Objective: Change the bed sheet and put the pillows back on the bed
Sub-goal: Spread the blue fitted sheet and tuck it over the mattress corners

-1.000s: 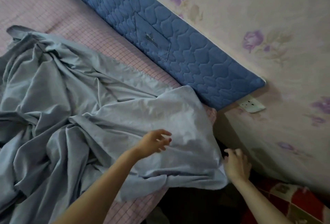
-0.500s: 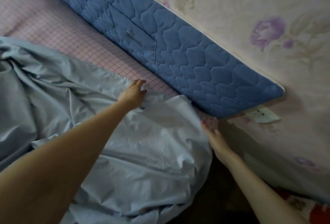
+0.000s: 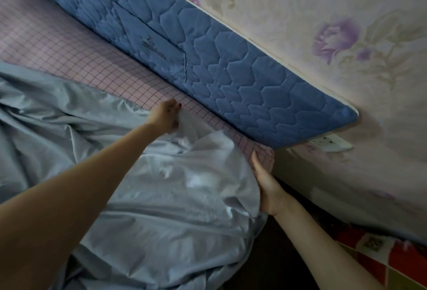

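A pale blue-grey bed sheet point(image 3: 147, 202), smooth and faintly glossy, lies crumpled in deep folds over a pink grid-checked mattress cover point(image 3: 76, 58). Behind it stands a blue headboard pad point(image 3: 231, 70) quilted in hexagons, against floral wallpaper point(image 3: 323, 24). The left hand point(image 3: 165, 117), arm outstretched, pinches a gathered fold of sheet near the pad. The right hand point(image 3: 265, 183) lies along the mattress corner at the sheet's edge — its grip cannot be told. A bare pink strip separates sheet and pad.
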